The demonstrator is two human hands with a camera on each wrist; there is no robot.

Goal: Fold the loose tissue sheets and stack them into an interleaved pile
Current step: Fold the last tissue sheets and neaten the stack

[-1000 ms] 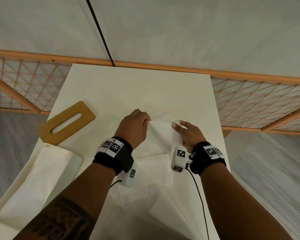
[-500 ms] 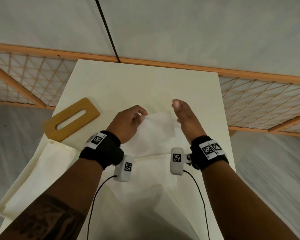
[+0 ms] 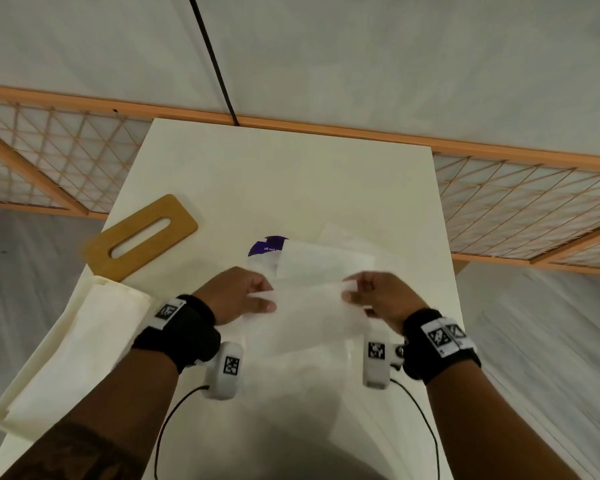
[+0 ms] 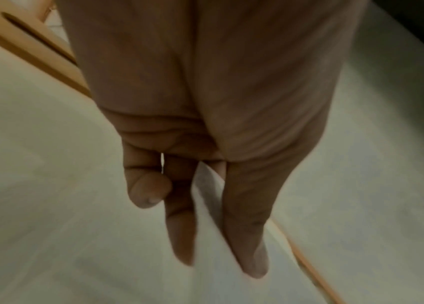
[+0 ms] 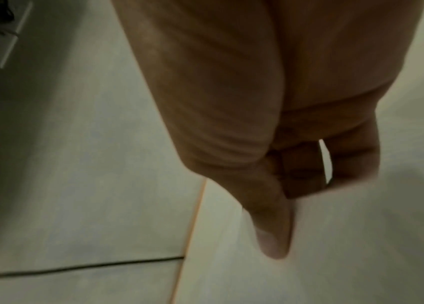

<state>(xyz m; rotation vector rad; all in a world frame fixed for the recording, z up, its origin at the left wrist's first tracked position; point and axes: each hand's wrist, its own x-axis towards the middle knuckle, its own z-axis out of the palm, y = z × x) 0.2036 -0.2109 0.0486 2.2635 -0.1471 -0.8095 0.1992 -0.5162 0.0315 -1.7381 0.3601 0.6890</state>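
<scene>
A thin white tissue sheet (image 3: pixel 309 313) is stretched between my two hands above the table's middle. My left hand (image 3: pixel 269 299) pinches its left edge, and my right hand (image 3: pixel 349 291) pinches its right edge. In the left wrist view the sheet's edge (image 4: pixel 206 197) runs between the thumb and a finger of my left hand (image 4: pixel 218 261). In the right wrist view my right hand (image 5: pixel 287 216) has its thumb on the sheet (image 5: pixel 335 236), with the fingers behind it. Just beyond the hands lies a folded tissue pile (image 3: pixel 326 261). More loose sheets (image 3: pixel 302 386) lie under my wrists.
A purple-printed pack (image 3: pixel 267 245) peeks out at the pile's far left corner. A wooden lid with a slot (image 3: pixel 141 233) lies at the table's left. A white box holding tissue (image 3: pixel 66 348) hangs over the left edge. A lattice rail (image 3: pixel 516 202) runs behind the table (image 3: pixel 291 174).
The right hand, flat and open half a second ago, now pinches a sheet. Both hands have drawn nearer to me and apart, with the sheet spread between them.
</scene>
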